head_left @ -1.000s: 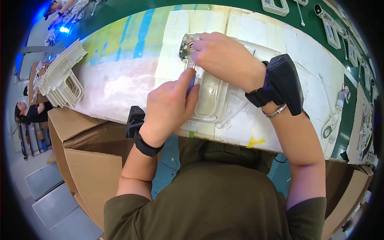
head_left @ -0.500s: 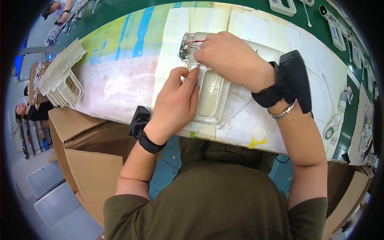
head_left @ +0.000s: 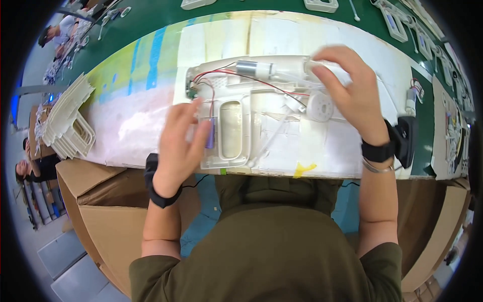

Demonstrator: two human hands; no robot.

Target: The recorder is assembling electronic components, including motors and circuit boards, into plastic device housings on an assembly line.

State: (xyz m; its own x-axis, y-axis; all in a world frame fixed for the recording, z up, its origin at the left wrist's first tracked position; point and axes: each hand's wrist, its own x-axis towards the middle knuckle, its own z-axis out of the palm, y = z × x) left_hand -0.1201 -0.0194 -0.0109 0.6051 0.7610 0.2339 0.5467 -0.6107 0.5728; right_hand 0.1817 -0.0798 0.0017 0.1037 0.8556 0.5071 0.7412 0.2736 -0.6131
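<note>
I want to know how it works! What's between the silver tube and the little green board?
In the head view, red and black wires stretch between the silver tube and green board, above the white shell.

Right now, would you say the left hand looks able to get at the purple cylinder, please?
Most likely yes: the left hand is just left of the purple cylinder, thumb nearest, and nothing visible blocks the way between them. I cannot tell whether they touch.

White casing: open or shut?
Open: the casing has its red and black wires and silver motor exposed, no cover over them.
</note>
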